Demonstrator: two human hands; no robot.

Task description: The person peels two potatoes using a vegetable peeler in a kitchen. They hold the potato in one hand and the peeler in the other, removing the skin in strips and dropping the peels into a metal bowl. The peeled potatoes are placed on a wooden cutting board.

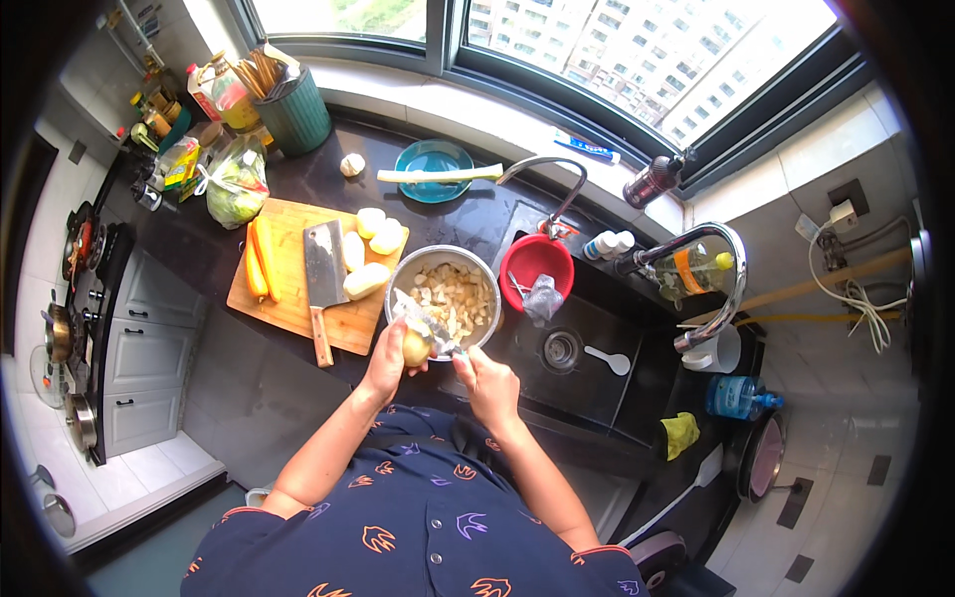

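My left hand (pixel 382 366) holds a partly peeled, yellowish potato (pixel 415 348) over the near rim of a metal bowl (pixel 396 276). Peelings (pixel 450 298) fill much of the bowl. In my right hand (pixel 489 388), fingers closed, is a peeler (pixel 444 336) against the potato; its handle is mostly hidden by my fist. Left of the bowl, a wooden cutting board (pixel 279 316) carries a cleaver (pixel 324 264), two peeled carrots (pixel 262 259) and several peeled potatoes (pixel 367 281).
Right of the bowl, a red basin (pixel 564 254) sits by the dark sink (pixel 587 398), where a white spoon (pixel 609 359) lies. Behind are a teal plate (pixel 435 159) with a pale stalk across it, garlic (pixel 352 165) and a bagged green vegetable (pixel 237 189). A curved faucet (pixel 741 269) overhangs the right side.
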